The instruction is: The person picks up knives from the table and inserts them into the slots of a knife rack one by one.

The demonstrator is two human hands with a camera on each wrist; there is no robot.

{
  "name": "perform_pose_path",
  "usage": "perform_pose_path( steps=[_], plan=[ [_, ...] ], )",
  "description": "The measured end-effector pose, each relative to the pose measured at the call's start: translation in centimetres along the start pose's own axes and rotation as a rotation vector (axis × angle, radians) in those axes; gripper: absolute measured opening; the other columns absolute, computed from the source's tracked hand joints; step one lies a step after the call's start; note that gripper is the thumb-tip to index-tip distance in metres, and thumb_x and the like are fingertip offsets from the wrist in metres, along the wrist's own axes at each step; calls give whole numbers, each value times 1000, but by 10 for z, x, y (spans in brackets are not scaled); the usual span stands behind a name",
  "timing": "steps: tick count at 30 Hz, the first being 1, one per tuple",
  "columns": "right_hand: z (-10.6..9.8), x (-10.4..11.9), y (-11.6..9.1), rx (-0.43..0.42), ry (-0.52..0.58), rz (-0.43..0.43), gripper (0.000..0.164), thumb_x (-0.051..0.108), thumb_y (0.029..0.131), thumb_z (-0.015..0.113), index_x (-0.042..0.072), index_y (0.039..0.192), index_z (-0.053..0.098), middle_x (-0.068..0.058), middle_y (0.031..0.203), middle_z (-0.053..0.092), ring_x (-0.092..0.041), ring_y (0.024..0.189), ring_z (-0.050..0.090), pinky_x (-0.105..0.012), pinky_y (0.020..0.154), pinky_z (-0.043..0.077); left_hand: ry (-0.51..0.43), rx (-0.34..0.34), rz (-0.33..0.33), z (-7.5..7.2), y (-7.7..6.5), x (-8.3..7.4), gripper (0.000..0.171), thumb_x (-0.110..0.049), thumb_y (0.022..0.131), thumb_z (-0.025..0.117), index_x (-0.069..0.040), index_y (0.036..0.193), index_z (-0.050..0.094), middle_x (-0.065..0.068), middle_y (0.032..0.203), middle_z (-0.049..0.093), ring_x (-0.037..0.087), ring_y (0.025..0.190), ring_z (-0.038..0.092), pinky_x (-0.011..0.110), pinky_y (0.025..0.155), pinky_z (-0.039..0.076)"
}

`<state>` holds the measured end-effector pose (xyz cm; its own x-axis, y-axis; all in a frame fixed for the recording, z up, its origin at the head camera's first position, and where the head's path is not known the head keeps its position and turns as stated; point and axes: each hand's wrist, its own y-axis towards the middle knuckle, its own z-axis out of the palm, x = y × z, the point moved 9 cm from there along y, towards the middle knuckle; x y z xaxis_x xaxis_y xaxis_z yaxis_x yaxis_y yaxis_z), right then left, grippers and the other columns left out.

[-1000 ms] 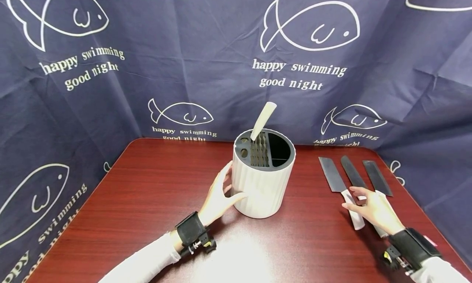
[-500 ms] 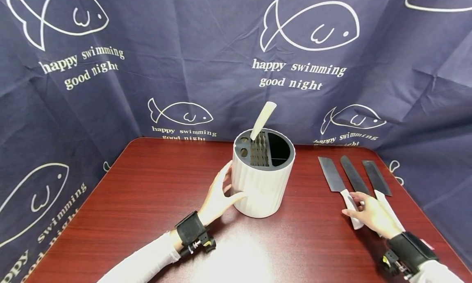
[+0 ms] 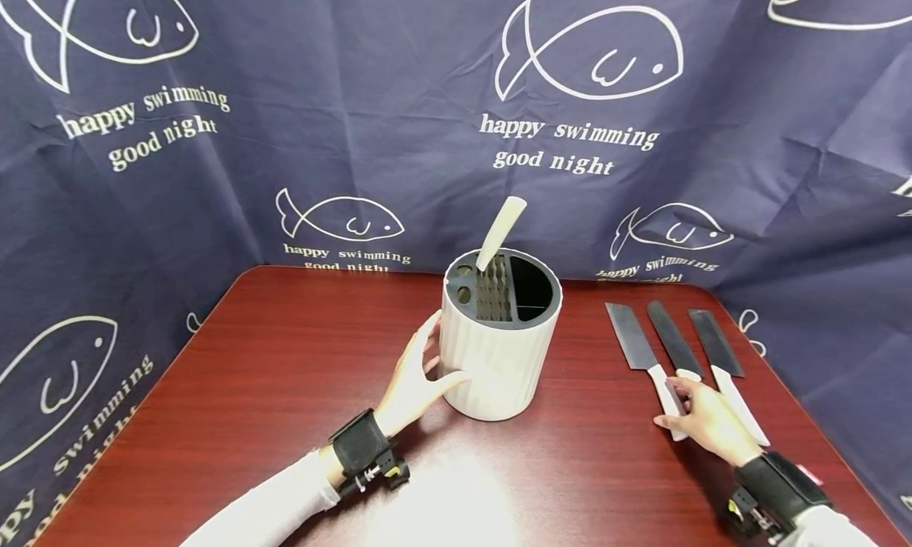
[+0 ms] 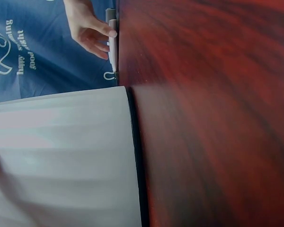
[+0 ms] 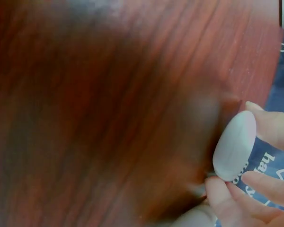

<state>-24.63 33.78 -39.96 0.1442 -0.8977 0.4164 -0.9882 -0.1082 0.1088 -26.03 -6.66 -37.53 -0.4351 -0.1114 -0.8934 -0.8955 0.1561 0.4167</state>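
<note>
A white ribbed knife block [image 3: 492, 365] with a dark slotted top stands on the table. One knife's white handle [image 3: 502, 232] sticks up, tilted, from its slots. My left hand [image 3: 413, 381] holds the block's left side, thumb in front and fingers behind. At the right, my right hand [image 3: 712, 424] pinches the white handle of the leftmost kitchen knife [image 3: 633, 338], which has a broad grey blade and lies flat. In the right wrist view, that handle's butt [image 5: 235, 146] sits between thumb and fingers. The middle knife's handle [image 3: 688, 374] is mostly hidden under my hand.
Beside them lie the middle knife's narrower blade [image 3: 672, 335] and a third knife [image 3: 716, 343] with a squared blade, its handle right of my hand. A dark blue curtain [image 3: 442, 135] with fish prints hangs behind the reddish wooden table [image 3: 321, 325].
My right hand has moved slightly left and down onto the leftmost knife's handle, and its thumb and fingers have drawn together around it. The left hand stays on the block. The head view shifts slightly.
</note>
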Motion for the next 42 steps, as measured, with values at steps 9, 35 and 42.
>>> perform_pose_path(
  steps=[9, 35, 42],
  plan=[
    [0, 4, -1, -21, -38, 3, 67, 12, 65, 86, -20, 115, 55, -27, 90, 65, -24, 71, 61, -32, 58, 48, -2, 9, 10, -2, 0, 0, 92, -1, 77, 80, -9, 152, 28, 20, 148, 37, 39, 134, 39, 55, 102, 45],
    [-38, 5, 5, -122, -78, 45, 41, 6, 69, 73, -16, 101, 64, -27, 88, 68, -32, 72, 64, -41, 60, 50, 31, 4, 19, -2, 0, 2, 91, -4, 76, 82, -11, 151, 30, 19, 147, 38, 38, 134, 41, 52, 101, 47],
    [-54, 9, 5, -207, -83, 50, 36, 6, 72, 73, -15, 99, 64, -29, 87, 67, -36, 69, 64, -41, 55, 50, 9, 9, 16, -1, -1, 1, 92, -3, 77, 81, -10, 152, 28, 19, 149, 37, 38, 135, 40, 53, 101, 46]
  ],
)
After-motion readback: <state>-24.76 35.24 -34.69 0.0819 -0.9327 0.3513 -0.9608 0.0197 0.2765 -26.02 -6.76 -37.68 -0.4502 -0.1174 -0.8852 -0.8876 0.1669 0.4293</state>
